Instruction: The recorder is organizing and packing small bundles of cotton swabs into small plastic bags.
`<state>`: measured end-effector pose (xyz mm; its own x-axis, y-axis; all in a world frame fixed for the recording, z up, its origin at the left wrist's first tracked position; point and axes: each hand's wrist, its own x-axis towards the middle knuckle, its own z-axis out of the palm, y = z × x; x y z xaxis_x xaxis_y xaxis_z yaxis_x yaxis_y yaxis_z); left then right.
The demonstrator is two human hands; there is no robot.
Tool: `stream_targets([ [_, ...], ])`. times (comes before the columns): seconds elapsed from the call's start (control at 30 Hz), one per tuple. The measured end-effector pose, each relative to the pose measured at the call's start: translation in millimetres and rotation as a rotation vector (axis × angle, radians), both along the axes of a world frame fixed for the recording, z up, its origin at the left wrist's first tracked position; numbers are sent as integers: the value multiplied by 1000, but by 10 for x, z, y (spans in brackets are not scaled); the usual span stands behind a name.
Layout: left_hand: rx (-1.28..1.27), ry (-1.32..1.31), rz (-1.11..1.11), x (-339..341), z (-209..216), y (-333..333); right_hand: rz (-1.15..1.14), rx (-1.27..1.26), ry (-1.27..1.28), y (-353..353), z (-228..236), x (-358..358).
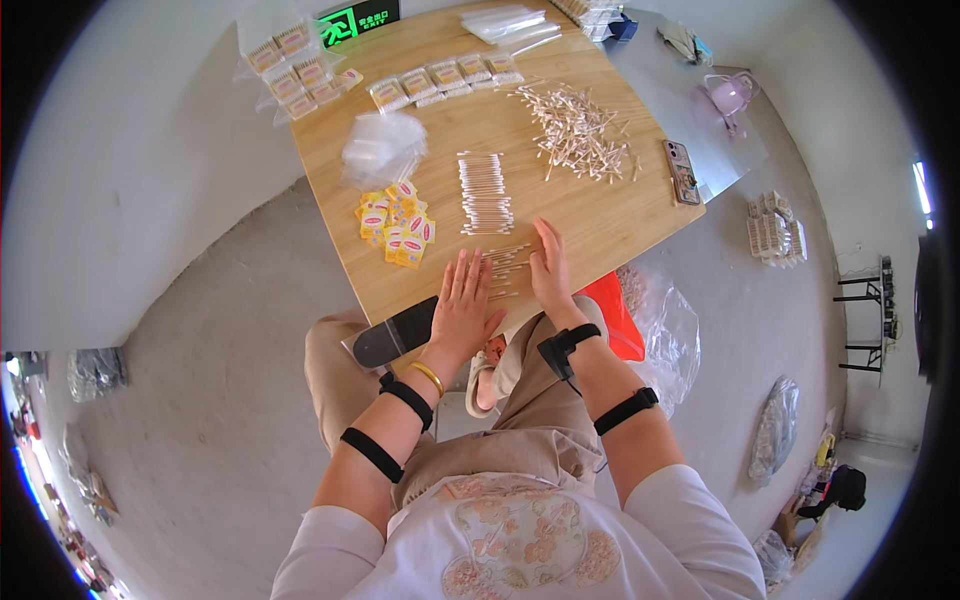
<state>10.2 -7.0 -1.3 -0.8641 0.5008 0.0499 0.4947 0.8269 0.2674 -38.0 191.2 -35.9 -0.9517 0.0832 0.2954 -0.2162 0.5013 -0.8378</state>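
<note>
Near the table's front edge, a small group of cotton swabs [507,262] lies between my two hands. My left hand [463,303] rests flat at their left ends, fingers stretched out and side by side. On their right side my right hand [549,268] stands on its edge, fingers extended and thumb apart, holding nothing that I can see. Just beyond is a neat column of parallel cotton swabs [484,193]. A loose heap of swabs [577,132] is spread at the far right. Yellow and white printed cards [398,222] are piled left of the column.
Clear plastic bags [384,148] lie behind the cards. A row of filled swab packs [445,77] stands farther back, with more packs [296,70] at the far left corner. A phone [681,171] sits at the right edge. A red bag [614,312] hangs beside my right forearm.
</note>
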Motion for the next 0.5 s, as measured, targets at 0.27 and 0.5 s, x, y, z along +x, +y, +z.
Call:
stream_targets([
  [0.27,46,-30,0,-70,4,42,181,-17,6,-393,186,114],
  [0.5,74,-9,-23,-115,-18,69,197,-47,-26,-450,216,130],
])
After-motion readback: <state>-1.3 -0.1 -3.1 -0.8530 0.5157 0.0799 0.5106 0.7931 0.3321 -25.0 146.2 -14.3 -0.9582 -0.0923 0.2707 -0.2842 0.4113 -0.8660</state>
